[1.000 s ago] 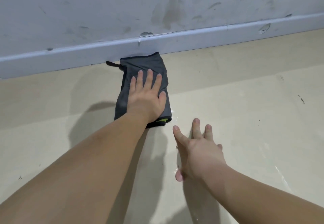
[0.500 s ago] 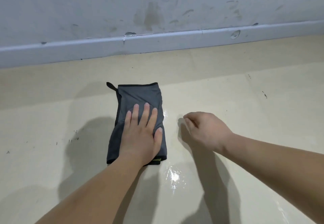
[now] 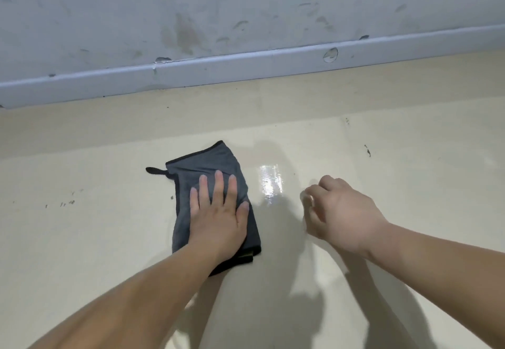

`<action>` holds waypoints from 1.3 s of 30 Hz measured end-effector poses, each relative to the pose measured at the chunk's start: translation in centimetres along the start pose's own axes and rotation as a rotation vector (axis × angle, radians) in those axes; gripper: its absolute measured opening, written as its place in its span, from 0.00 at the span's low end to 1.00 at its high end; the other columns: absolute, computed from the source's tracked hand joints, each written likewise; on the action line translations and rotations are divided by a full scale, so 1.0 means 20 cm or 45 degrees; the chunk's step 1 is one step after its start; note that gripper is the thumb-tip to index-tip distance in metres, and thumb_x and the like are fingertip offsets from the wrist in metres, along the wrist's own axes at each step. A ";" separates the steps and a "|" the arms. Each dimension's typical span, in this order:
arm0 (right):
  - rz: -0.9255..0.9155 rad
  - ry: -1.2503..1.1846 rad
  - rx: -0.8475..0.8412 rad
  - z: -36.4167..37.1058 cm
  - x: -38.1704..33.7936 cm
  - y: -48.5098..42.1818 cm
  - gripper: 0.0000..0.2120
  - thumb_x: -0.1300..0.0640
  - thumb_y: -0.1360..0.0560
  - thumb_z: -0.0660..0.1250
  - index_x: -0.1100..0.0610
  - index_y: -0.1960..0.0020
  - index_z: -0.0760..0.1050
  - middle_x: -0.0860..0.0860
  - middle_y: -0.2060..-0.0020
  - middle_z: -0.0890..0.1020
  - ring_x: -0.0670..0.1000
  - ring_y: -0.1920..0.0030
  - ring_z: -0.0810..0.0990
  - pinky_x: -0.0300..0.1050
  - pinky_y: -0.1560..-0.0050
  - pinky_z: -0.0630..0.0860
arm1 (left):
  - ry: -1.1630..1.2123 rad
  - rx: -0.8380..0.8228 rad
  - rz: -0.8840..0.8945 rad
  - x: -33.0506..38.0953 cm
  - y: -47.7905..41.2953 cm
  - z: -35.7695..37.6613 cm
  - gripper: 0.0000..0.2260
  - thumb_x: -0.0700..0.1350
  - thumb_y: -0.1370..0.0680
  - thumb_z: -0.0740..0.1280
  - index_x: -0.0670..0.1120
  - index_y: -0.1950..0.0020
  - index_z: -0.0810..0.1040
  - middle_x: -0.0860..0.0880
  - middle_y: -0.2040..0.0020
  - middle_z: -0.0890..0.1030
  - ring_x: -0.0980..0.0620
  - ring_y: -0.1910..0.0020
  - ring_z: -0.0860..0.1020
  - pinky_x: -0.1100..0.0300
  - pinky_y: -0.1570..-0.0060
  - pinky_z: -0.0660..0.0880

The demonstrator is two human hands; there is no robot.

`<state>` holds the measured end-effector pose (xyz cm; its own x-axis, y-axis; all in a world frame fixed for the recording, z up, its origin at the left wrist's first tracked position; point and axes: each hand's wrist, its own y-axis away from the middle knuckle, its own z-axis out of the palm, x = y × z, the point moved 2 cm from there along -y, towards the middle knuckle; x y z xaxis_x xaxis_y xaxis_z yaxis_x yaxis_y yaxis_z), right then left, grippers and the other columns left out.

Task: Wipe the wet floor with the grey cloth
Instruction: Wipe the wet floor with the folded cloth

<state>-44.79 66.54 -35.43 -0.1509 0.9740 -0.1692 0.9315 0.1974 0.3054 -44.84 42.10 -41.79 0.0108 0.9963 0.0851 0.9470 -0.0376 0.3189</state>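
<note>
The grey cloth (image 3: 203,167) is lying folded on the cream floor (image 3: 95,239), with the skirting board (image 3: 246,67) running well beyond it. The left hand (image 3: 216,220) is pressing flat on the cloth's near half, its fingers (image 3: 218,187) straight and slightly spread. Their tips are reaching about the cloth's middle, and the far half is showing beyond them. Just right of the cloth a wet patch (image 3: 270,184) is glistening. Further right of the cloth, the right hand (image 3: 341,212) is curling its fingers inward, holding nothing.

Grey cloth (image 3: 203,164): dark grey with black edging, folded to an oblong, a small black loop at its far left corner. It lies flat on the cream floor (image 3: 82,239). A glossy wet patch (image 3: 270,184) lies just right of it.
</note>
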 end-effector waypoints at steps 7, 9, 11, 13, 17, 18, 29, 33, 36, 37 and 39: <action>0.076 0.001 -0.028 -0.06 0.30 -0.04 0.04 0.51 0.21 0.57 0.50 0.49 0.67 0.48 0.51 0.66 0.53 0.44 0.71 0.47 0.56 0.66 | -0.081 -0.285 0.288 0.66 -0.01 0.02 0.32 0.62 0.16 0.42 0.53 0.20 0.28 0.48 0.22 0.24 0.41 0.25 0.21 0.40 0.24 0.29; 0.045 -0.003 -0.051 -0.05 0.31 -0.06 0.10 0.52 0.23 0.59 0.52 0.43 0.71 0.50 0.46 0.69 0.55 0.41 0.70 0.47 0.55 0.65 | -0.117 -0.340 0.255 0.71 0.02 0.01 0.32 0.62 0.16 0.43 0.53 0.19 0.29 0.49 0.22 0.24 0.42 0.25 0.21 0.41 0.24 0.29; 0.007 0.017 -0.103 -0.05 0.30 -0.09 0.15 0.53 0.25 0.62 0.52 0.39 0.71 0.52 0.40 0.69 0.56 0.38 0.68 0.48 0.53 0.68 | -0.096 -0.390 0.184 0.74 0.07 -0.01 0.32 0.61 0.15 0.45 0.54 0.19 0.30 0.51 0.22 0.24 0.44 0.25 0.22 0.44 0.23 0.30; -0.032 0.048 -0.151 -0.03 0.31 -0.11 0.17 0.52 0.27 0.65 0.53 0.39 0.73 0.53 0.40 0.68 0.58 0.38 0.67 0.50 0.49 0.74 | -0.062 -0.503 0.108 0.78 0.15 -0.06 0.31 0.60 0.15 0.47 0.56 0.19 0.31 0.53 0.22 0.25 0.45 0.24 0.23 0.46 0.22 0.32; -0.033 0.148 -0.309 -0.06 0.27 -0.12 0.17 0.52 0.27 0.66 0.55 0.39 0.77 0.56 0.40 0.65 0.61 0.41 0.66 0.53 0.57 0.79 | -0.088 -0.846 0.010 0.87 0.30 -0.18 0.30 0.55 0.15 0.49 0.55 0.18 0.35 0.52 0.19 0.30 0.44 0.19 0.31 0.46 0.20 0.40; -0.024 0.153 -0.353 -0.09 0.27 -0.11 0.18 0.53 0.27 0.65 0.55 0.38 0.77 0.56 0.39 0.65 0.61 0.40 0.66 0.53 0.60 0.78 | -0.110 -0.910 -0.014 0.89 0.32 -0.22 0.30 0.55 0.14 0.50 0.54 0.17 0.36 0.51 0.18 0.32 0.44 0.19 0.34 0.46 0.19 0.41; -0.039 -0.105 -0.496 -0.14 0.38 -0.09 0.23 0.53 0.27 0.61 0.57 0.33 0.69 0.50 0.36 0.64 0.55 0.31 0.60 0.53 0.44 0.77 | -0.236 -1.069 0.045 0.92 0.12 -0.33 0.35 0.59 0.15 0.51 0.50 0.19 0.29 0.47 0.21 0.26 0.46 0.20 0.31 0.42 0.20 0.42; -0.028 -0.292 -0.211 -0.11 0.43 -0.05 0.15 0.58 0.26 0.59 0.51 0.39 0.68 0.49 0.42 0.70 0.54 0.37 0.69 0.51 0.50 0.72 | -0.190 -0.768 0.072 0.79 -0.08 -0.23 0.39 0.63 0.16 0.52 0.51 0.22 0.25 0.45 0.24 0.21 0.43 0.23 0.25 0.42 0.21 0.37; 0.022 -0.289 -0.049 -0.10 0.55 0.08 0.13 0.55 0.20 0.56 0.49 0.37 0.71 0.48 0.44 0.73 0.53 0.39 0.72 0.50 0.48 0.75 | -0.130 -0.515 0.068 0.69 -0.34 -0.21 0.39 0.67 0.18 0.50 0.54 0.21 0.26 0.46 0.23 0.23 0.44 0.22 0.26 0.40 0.22 0.35; 0.063 -0.280 -0.027 -0.10 0.58 0.14 0.12 0.53 0.19 0.55 0.48 0.39 0.73 0.46 0.46 0.75 0.52 0.40 0.74 0.50 0.47 0.76 | -0.098 -0.433 0.092 0.68 -0.41 -0.20 0.38 0.68 0.18 0.48 0.55 0.20 0.27 0.46 0.22 0.24 0.44 0.22 0.26 0.39 0.22 0.35; 0.205 -0.322 -0.032 -0.09 0.63 0.25 0.11 0.50 0.19 0.55 0.50 0.47 0.75 0.45 0.53 0.77 0.52 0.46 0.77 0.51 0.49 0.78 | -0.040 -0.241 0.150 0.67 -0.49 -0.17 0.36 0.69 0.19 0.44 0.55 0.19 0.31 0.46 0.19 0.28 0.44 0.21 0.28 0.37 0.23 0.34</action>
<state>-42.70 80.02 -34.33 0.0886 0.9348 -0.3440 0.9277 0.0484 0.3702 -55.10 55.50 -40.68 0.1305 0.9860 0.1039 0.8616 -0.1646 0.4802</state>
